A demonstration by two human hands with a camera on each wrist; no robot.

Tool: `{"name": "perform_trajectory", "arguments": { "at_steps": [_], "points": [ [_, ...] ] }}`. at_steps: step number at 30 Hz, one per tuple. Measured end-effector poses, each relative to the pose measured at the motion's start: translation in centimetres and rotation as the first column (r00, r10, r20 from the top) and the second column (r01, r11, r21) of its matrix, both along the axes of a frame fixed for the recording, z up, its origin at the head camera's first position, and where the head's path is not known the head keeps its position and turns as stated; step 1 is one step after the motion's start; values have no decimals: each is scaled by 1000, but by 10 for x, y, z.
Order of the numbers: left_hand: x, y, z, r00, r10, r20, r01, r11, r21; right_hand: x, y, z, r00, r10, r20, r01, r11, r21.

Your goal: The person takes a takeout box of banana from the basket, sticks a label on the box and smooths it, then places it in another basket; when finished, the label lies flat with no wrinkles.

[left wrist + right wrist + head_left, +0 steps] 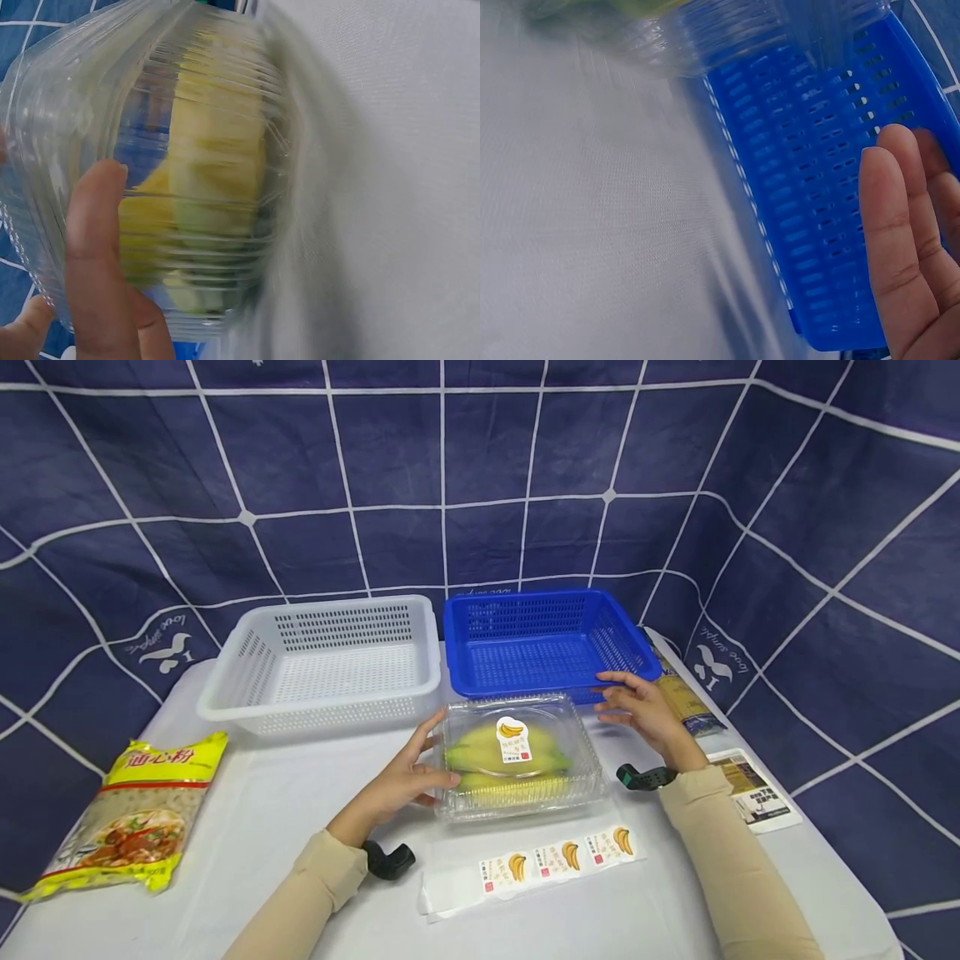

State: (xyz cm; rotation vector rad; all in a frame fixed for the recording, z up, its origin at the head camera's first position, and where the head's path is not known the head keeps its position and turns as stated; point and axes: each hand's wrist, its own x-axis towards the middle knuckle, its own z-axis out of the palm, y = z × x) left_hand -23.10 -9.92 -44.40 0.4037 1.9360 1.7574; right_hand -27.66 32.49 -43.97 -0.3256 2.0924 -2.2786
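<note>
A clear plastic clamshell box point(585, 760) with yellow-green bananas point(480, 752) inside sits in the middle of the white table. Its lid bears a white banana sticker point(513, 740). My left hand point(401, 781) grips the box at its left side, thumb near the front corner; in the left wrist view a finger point(97, 262) lies against the ridged plastic. Off the box's right side, my right hand point(637, 710) holds nothing, its fingers extended before the blue basket point(551, 685). A strip of banana stickers point(558, 866) lies in front of the box.
A white basket point(337, 706) stands at the back left, beside the blue one. The yellow pasta bag point(142, 810) lies at the left edge. On the right are another packet point(686, 693), partly hidden, and a printed white packet point(757, 793).
</note>
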Motion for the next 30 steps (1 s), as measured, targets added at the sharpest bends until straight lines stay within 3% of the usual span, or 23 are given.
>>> {"name": "perform_trajectory", "arguments": {
  "at_steps": [7,25,30],
  "points": [
    [3,1,2,999,34,-6,-34,999,11,1,-6,-3,999,-30,13,31,996,-79],
    [16,-6,8,998,51,-35,-51,999,-1,-5,-26,-4,977,-215,15,215,973,-85],
    [20,-10,11,997,53,-56,-54,998,-11,-5,-27,-4,972,-233,13,233,969,-76]
  ]
}}
